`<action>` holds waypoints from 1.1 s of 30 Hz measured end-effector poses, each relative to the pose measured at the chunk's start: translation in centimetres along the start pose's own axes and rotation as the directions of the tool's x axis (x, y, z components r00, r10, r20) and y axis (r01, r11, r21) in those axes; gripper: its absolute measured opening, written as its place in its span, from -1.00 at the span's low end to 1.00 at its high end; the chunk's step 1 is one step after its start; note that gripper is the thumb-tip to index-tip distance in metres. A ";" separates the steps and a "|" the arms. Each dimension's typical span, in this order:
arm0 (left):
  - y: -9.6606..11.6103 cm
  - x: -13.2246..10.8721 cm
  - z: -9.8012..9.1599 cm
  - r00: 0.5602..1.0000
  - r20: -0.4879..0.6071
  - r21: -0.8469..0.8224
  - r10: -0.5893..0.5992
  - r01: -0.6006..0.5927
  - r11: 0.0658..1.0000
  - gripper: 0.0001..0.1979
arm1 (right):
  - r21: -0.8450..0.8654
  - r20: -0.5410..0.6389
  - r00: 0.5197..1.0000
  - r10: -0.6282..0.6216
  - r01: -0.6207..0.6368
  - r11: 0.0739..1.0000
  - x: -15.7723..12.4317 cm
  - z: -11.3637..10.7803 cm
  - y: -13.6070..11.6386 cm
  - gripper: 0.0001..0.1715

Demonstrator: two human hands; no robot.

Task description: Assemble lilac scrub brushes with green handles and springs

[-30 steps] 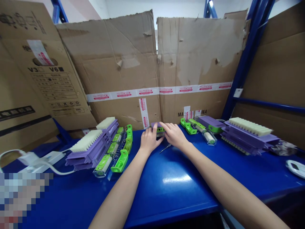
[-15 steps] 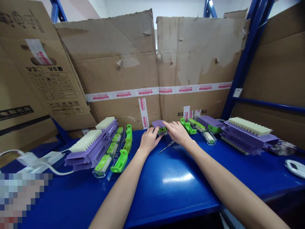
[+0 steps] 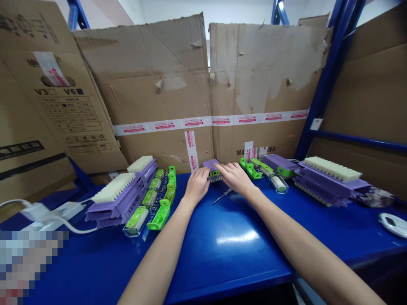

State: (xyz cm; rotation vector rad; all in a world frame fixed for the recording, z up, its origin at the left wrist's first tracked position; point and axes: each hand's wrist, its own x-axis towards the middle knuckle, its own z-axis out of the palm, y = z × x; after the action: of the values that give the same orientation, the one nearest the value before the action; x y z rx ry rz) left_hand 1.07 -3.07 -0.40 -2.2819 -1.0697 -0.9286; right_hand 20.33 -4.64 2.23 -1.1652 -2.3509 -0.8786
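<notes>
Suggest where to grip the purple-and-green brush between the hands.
Probably by its left and right sides, one hand from each, above the bristles. The brush sits bristles down, flat purple top up, green face toward the person, so a side hold should keep fingers off the bristles. The left hand and right hand flank it.

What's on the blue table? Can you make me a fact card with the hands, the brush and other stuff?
Left hand: fingers against the left end of the purple-and-green brush
Right hand: fingers on the brush's top and right end
Brush direction: bristles down
Near the right hand: screwdriver lying on the blue table
Left side: purple blocks with cream bristles, dark springs, bright green brackets, white power strip
Right side: bristled purple stack, white device with dark display
Behind: cardboard sheets, taped
</notes>
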 end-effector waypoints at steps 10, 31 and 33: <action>0.1 0.1 0.0 0.999 -0.024 0.022 0.040 -0.039 0.999 -0.70 | 0.111 0.095 0.985 0.146 -0.156 0.981 -0.1 -1.8 0.4 -0.34; 0.0 -0.1 0.4 0.988 -0.064 -0.027 -0.137 0.136 0.990 -0.72 | -0.262 0.537 0.197 0.820 -0.885 0.385 -5.4 -4.0 9.3 -0.43; 0.0 -0.1 0.4 0.988 -0.060 -0.027 -0.140 0.138 0.990 -0.72 | -0.266 0.569 0.196 0.799 -0.875 0.404 -5.7 -3.8 9.7 -0.47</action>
State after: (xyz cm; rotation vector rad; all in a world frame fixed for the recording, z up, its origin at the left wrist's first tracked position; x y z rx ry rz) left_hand 1.12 -2.86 -0.77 -2.2042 -1.2096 -1.0634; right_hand 31.75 -5.97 5.32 -2.6089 -1.5056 0.1357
